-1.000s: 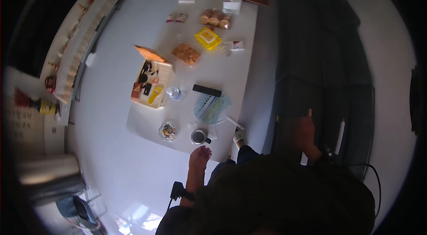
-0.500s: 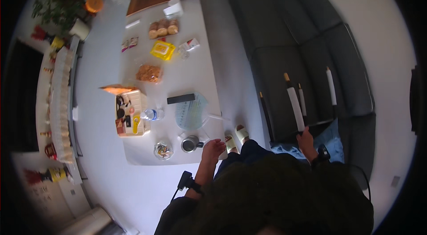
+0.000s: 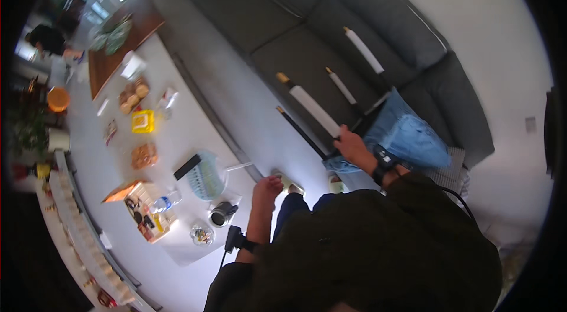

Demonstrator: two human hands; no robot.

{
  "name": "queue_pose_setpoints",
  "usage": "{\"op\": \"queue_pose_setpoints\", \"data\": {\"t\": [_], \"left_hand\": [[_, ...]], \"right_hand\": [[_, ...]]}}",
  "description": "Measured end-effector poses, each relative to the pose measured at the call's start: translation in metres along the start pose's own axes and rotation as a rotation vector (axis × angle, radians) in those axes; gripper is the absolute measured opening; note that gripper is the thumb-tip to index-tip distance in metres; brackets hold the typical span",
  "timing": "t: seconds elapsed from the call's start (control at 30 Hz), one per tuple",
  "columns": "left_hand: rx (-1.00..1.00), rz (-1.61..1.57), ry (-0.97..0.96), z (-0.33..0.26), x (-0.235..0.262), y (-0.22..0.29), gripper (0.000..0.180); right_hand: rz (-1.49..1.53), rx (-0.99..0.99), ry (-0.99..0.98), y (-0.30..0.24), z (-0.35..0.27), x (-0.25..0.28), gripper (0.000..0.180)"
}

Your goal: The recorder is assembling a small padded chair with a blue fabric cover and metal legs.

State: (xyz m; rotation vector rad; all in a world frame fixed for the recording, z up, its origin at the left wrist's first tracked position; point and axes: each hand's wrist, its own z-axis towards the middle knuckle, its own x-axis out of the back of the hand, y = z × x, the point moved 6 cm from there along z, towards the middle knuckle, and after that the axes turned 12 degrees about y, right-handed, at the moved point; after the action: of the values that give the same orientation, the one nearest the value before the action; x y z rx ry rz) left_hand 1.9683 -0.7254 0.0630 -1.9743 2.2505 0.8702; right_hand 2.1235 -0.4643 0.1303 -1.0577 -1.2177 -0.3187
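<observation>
My right hand [image 3: 353, 148] is wrapped round the lower end of a white-sleeved leg [image 3: 316, 112] with a dark, gold-tipped end. It seems to belong to an upturned stool or chair, whose seat is mostly hidden. Two other legs, a slim one [image 3: 342, 87] and a farther one [image 3: 364, 51], wear white sleeves too; a bare black leg [image 3: 301, 132] stands to the left. Blue denim cloth [image 3: 407, 138] lies around the base. My left hand [image 3: 269, 188] hangs beside the table edge, fingers curled in, with nothing visible in it. Nearest to it is a dark metal mug [image 3: 221, 214].
Left of me, the long white table [image 3: 195, 126] carries a light-blue fan [image 3: 205, 179], a black box [image 3: 187, 167], a water bottle [image 3: 165, 201], an organizer box [image 3: 142, 211], a glass jar [image 3: 202, 234] and food packs. The grey sofa [image 3: 283, 34] stands ahead. Someone in dark clothes [image 3: 47, 39] is far left.
My view has swung to the right, so the table has shifted left and tilted, and more denim shows. My right hand keeps its hold on the sleeved leg. A person has come into view.
</observation>
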Motion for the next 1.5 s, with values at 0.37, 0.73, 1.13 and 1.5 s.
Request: {"op": "queue_pose_setpoints", "data": {"t": [0.37, 0.73, 1.13, 1.5], "left_hand": [[-0.084, 0.39, -0.078, -0.023, -0.132, -0.067, 0.027], [-0.476, 0.592, -0.012, -0.023, -0.213, -0.103, 0.05], [-0.709, 0.797, 0.698, 0.014, -0.237, -0.122, 0.056], [-0.841, 1.042, 0.861, 0.01, -0.22, -0.103, 0.041]], "right_hand": [[0.041, 0.282, 0.211, -0.001, -0.026, 0.079, 0.045], [-0.498, -0.413, 0.427, 0.333, -0.16, 0.245, 0.059], [-0.635, -0.208, 0.148, 0.38, -0.132, 0.21, 0.044], [-0.319, -0.326, 0.066, 0.381, -0.13, 0.216, 0.048]]}}
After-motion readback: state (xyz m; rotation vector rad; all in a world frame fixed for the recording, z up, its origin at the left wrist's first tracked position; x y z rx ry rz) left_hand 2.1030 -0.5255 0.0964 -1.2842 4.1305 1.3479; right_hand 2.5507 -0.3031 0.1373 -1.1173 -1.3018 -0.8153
